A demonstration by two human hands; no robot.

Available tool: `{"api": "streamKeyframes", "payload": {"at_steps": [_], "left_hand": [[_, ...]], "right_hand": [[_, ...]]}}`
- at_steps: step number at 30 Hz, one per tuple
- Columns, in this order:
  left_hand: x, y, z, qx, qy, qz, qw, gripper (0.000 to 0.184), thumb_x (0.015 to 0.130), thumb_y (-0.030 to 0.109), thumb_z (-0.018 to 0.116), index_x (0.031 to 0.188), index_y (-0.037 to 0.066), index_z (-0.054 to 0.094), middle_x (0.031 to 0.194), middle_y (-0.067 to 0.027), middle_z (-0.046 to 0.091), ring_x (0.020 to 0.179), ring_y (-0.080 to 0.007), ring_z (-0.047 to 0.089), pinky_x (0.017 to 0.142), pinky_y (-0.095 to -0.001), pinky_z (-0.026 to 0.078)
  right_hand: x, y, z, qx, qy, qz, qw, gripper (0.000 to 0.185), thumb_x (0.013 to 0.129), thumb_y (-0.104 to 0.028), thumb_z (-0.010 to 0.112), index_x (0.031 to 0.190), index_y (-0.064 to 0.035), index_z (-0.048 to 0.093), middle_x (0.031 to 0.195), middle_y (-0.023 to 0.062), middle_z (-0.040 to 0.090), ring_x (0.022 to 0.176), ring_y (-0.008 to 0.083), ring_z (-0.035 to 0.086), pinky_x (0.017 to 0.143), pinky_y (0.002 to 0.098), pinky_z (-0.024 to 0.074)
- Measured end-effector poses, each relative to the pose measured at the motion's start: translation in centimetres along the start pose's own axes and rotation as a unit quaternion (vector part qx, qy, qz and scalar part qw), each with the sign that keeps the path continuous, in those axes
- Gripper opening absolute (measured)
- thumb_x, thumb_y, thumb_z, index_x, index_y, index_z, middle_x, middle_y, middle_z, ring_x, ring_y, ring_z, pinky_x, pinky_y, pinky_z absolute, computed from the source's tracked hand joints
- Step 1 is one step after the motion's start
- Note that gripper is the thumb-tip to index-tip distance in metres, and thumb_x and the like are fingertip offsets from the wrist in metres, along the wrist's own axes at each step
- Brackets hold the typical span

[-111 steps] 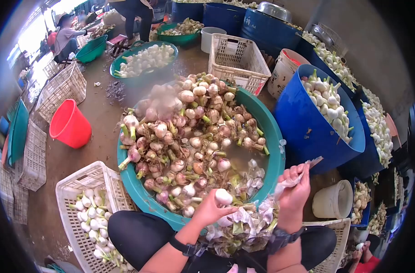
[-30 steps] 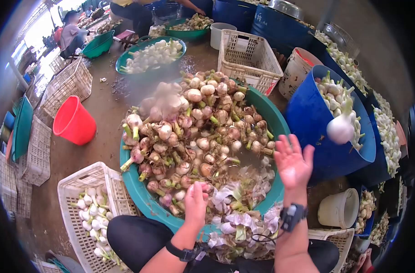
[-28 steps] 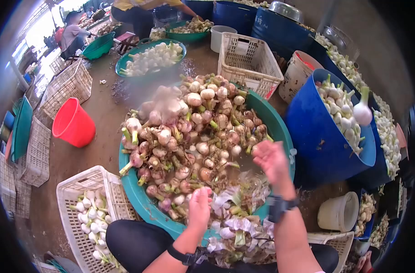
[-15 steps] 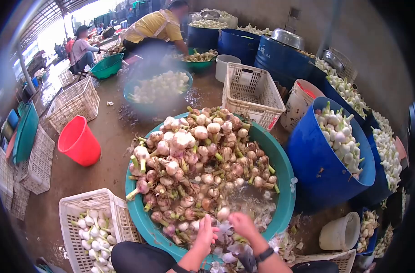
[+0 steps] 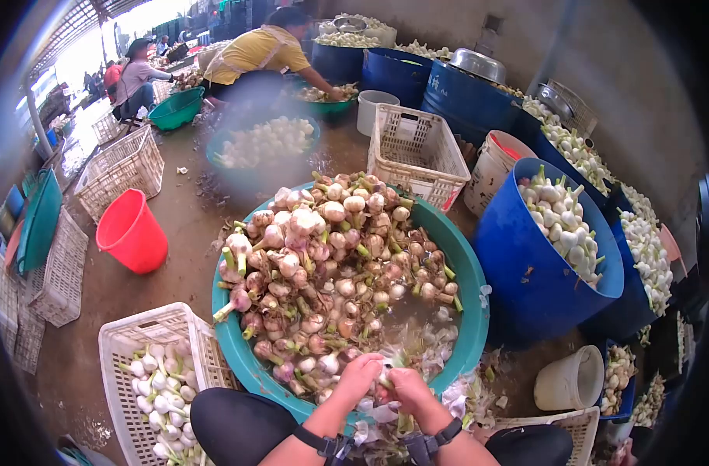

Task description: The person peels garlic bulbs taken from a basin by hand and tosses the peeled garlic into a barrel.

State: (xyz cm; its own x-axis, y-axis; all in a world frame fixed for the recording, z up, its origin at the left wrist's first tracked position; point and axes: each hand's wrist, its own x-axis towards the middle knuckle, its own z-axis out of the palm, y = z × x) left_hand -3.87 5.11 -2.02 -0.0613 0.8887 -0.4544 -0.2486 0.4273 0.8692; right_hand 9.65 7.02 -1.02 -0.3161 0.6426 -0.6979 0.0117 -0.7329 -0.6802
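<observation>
My left hand (image 5: 360, 377) and my right hand (image 5: 410, 389) meet over the near edge of the teal tub (image 5: 472, 311). Both are closed on a garlic bulb (image 5: 385, 378), mostly covered by the fingers, with a bit of whitish green showing between them. Unpeeled garlic bulbs (image 5: 331, 256) with cut stems are heaped in the tub. Murky water and loose garlic skins (image 5: 428, 342) lie right of the heap. More peeled skins (image 5: 463, 400) cling to the rim and ground beside my right wrist.
A white crate (image 5: 106, 357) of cleaned garlic stands left of my knee. A red bucket (image 5: 133, 233) is beyond it. At right are a blue barrel (image 5: 502, 256) of garlic and a white bucket (image 5: 569, 379). An empty crate (image 5: 417, 182) and a person in yellow (image 5: 253, 54) are farther back.
My hands were apart, the left with fingers extended and the right blurred; now they have come together around a garlic bulb. The whole view has shifted slightly.
</observation>
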Motion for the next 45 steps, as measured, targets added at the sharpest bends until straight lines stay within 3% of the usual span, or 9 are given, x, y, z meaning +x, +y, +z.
{"api": "streamKeyframes", "payload": {"at_steps": [4, 14, 18, 25, 27, 31, 34, 38, 45], "left_hand": [[-0.9, 0.7, -0.8, 0.136, -0.054, 0.070, 0.987, 0.036, 0.083, 0.022, 0.055, 0.113, 0.001, 0.055, 0.083, -0.0050, 0.058, 0.070, -0.0106, 0.051, 0.066, -0.0239, 0.042], [-2.5, 0.6, -0.4, 0.435, -0.023, 0.442, 0.784, 0.033, 0.077, 0.001, 0.054, 0.110, 0.000, 0.055, 0.106, -0.0172, 0.058, 0.101, -0.0317, 0.054, 0.090, -0.0371, 0.042], [-1.8, 0.8, -1.3, -0.138, 0.058, 0.116, 0.982, 0.017, 0.085, 0.012, 0.054, 0.099, 0.004, 0.058, 0.095, -0.0088, 0.062, 0.087, -0.0191, 0.060, 0.071, -0.0283, 0.049], [-3.1, 4.4, -4.6, -0.530, 0.152, -0.019, 0.834, 0.026, 0.087, 0.033, 0.050, 0.093, 0.007, 0.054, 0.071, -0.0002, 0.057, 0.053, -0.0065, 0.051, 0.040, -0.0166, 0.038], [-6.2, 7.5, -8.5, -0.573, 0.224, 0.156, 0.772, 0.032, 0.086, 0.039, 0.052, 0.094, 0.007, 0.053, 0.073, -0.0023, 0.056, 0.055, -0.0086, 0.052, 0.045, -0.0184, 0.046], [-11.2, 11.9, -11.6, -0.550, 0.310, 0.377, 0.678, 0.056, 0.085, 0.056, 0.038, 0.095, 0.002, 0.049, 0.087, -0.0150, 0.055, 0.070, -0.0179, 0.053, 0.063, -0.0272, 0.049], [-7.8, 9.7, -9.2, -0.496, 0.281, 0.263, 0.779, 0.042, 0.087, 0.049, 0.042, 0.094, 0.009, 0.048, 0.088, -0.0082, 0.057, 0.069, -0.0165, 0.053, 0.061, -0.0275, 0.046], [-3.0, 6.1, -5.7, -0.399, 0.295, 0.057, 0.866, 0.026, 0.088, 0.038, 0.048, 0.089, 0.012, 0.048, 0.082, -0.0029, 0.053, 0.069, -0.0150, 0.051, 0.058, -0.0289, 0.043], [-0.2, 2.5, -2.3, -0.244, 0.210, -0.149, 0.935, 0.052, 0.083, 0.052, 0.046, 0.114, 0.010, 0.040, 0.105, -0.0087, 0.047, 0.070, -0.0160, 0.051, 0.053, -0.0247, 0.042]], "right_hand": [[-1.5, 0.5, -0.2, -0.413, 0.091, -0.376, 0.824, 0.018, 0.085, -0.012, 0.053, 0.092, 0.0030, 0.060, 0.075, 0.0001, 0.060, 0.062, 0.0062, 0.050, 0.058, 0.0219, 0.0410], [-0.2, -0.4, -1.1, 0.146, -0.005, -0.047, 0.988, 0.014, 0.089, -0.013, 0.049, 0.092, -0.0014, 0.056, 0.086, 0.0052, 0.060, 0.074, 0.0155, 0.059, 0.068, 0.0271, 0.0489], [-4.0, -0.9, -0.2, 0.154, -0.012, -0.177, 0.972, 0.018, 0.090, -0.015, 0.046, 0.098, -0.0013, 0.053, 0.093, 0.0068, 0.058, 0.082, 0.0173, 0.059, 0.072, 0.0296, 0.0498], [-4.5, -4.3, -5.9, 0.156, 0.090, -0.357, 0.917, 0.017, 0.088, -0.018, 0.049, 0.095, -0.0041, 0.055, 0.092, 0.0101, 0.059, 0.082, 0.0208, 0.058, 0.074, 0.0329, 0.0477], [-2.7, -4.0, -6.8, -0.684, 0.192, -0.174, 0.682, 0.019, 0.080, -0.022, 0.057, 0.090, -0.0051, 0.058, 0.089, 0.0129, 0.060, 0.081, 0.0274, 0.058, 0.072, 0.0364, 0.0470], [4.5, -5.4, -2.0, -0.640, 0.193, -0.358, 0.652, 0.022, 0.070, -0.026, 0.064, 0.078, -0.0054, 0.061, 0.083, 0.0105, 0.060, 0.080, 0.0292, 0.057, 0.069, 0.0400, 0.0458], [11.6, -6.8, 2.6, -0.707, 0.135, -0.454, 0.526, 0.030, 0.076, -0.037, 0.058, 0.078, -0.0069, 0.063, 0.082, 0.0085, 0.062, 0.078, 0.0279, 0.059, 0.069, 0.0380, 0.0450], [17.4, -4.8, 4.4, -0.820, 0.015, -0.132, 0.557, 0.058, 0.077, -0.062, 0.043, 0.088, -0.0104, 0.066, 0.085, 0.0078, 0.064, 0.084, 0.0266, 0.061, 0.071, 0.0361, 0.0464], [5.8, -4.4, 2.5, -0.603, 0.015, -0.250, 0.757, 0.034, 0.087, -0.033, 0.040, 0.079, -0.0079, 0.062, 0.082, 0.0176, 0.061, 0.076, 0.0342, 0.058, 0.065, 0.0452, 0.0446]]}}
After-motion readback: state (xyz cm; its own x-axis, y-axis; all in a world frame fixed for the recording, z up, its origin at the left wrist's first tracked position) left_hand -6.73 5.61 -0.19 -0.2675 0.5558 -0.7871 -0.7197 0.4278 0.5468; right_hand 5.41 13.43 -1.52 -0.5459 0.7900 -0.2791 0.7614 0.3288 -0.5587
